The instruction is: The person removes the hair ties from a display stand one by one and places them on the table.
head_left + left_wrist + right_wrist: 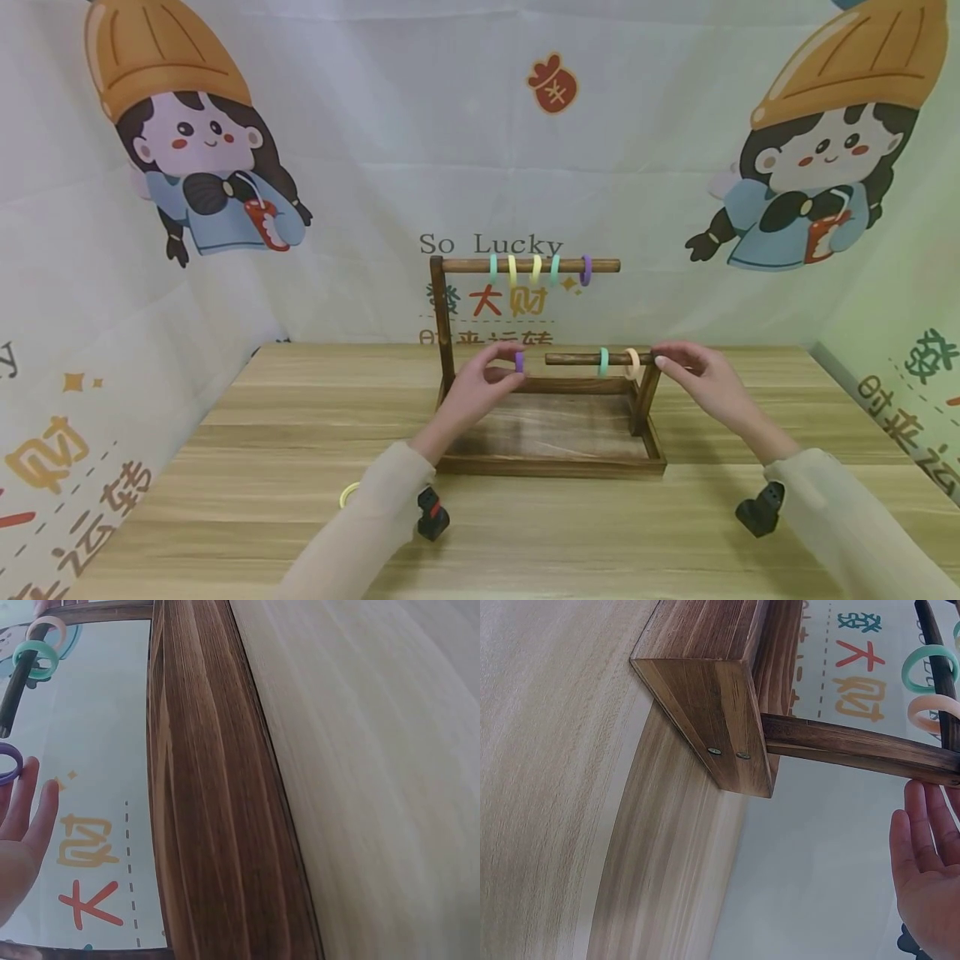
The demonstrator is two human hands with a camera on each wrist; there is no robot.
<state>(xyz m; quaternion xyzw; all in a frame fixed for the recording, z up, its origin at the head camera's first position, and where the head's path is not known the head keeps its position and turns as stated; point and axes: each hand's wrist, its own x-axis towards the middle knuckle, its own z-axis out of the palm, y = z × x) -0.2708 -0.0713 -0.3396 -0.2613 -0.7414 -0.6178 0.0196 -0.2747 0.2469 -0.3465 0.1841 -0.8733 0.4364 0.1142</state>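
My left hand (491, 379) pinches a small purple ring (519, 362) between thumb and fingertips. The ring is just left of the free end of the short lower rod (573, 359), apart from it. On that rod hang a mint-green ring (603, 362) and a peach ring (632, 362). My right hand (708, 379) holds the top of the short post (647, 400) of a dark wooden rack (555, 467) with thumb and fingers. In the left wrist view, the purple ring (9, 763) is partly cut off by the frame edge.
The rack's taller rod (465, 266) carries several mint, yellow and purple rings. A yellow ring (348, 495) lies on the wooden table (570, 542), partly behind the left sleeve. A printed cloth (390, 150) hangs behind the table.
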